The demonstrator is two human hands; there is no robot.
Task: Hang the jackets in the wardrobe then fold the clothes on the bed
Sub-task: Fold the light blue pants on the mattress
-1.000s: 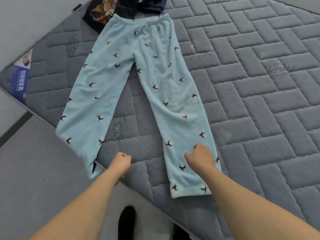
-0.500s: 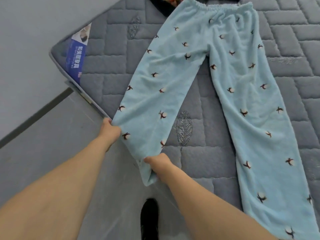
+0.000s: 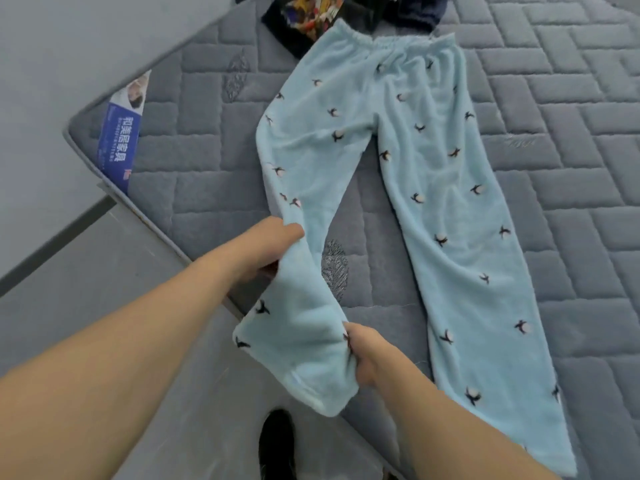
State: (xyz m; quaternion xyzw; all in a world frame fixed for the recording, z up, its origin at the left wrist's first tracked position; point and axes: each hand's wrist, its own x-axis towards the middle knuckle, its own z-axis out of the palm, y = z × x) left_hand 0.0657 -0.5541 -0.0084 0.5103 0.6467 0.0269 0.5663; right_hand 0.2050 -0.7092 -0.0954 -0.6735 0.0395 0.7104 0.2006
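Observation:
Light blue fleece trousers (image 3: 398,140) with small dark-and-white flower prints lie on the grey quilted mattress (image 3: 571,168), waistband at the far end. Their right leg lies flat, reaching the near edge. The left leg is lifted off the mattress near its hem. My left hand (image 3: 266,251) grips that leg higher up, at its outer edge. My right hand (image 3: 363,355) grips the same leg close to the hem, which hangs curled between both hands over the mattress edge.
A pile of dark clothes (image 3: 311,19), one with a colourful print, lies beyond the waistband at the top. A blue label (image 3: 119,140) marks the mattress corner at left. Grey floor (image 3: 86,271) lies left of the bed; my dark shoe (image 3: 277,445) stands by the edge.
Both hands went from the trousers' hems to the left leg, took hold of it and lifted its lower part up and rightward off the mattress edge. The camera view shifted too.

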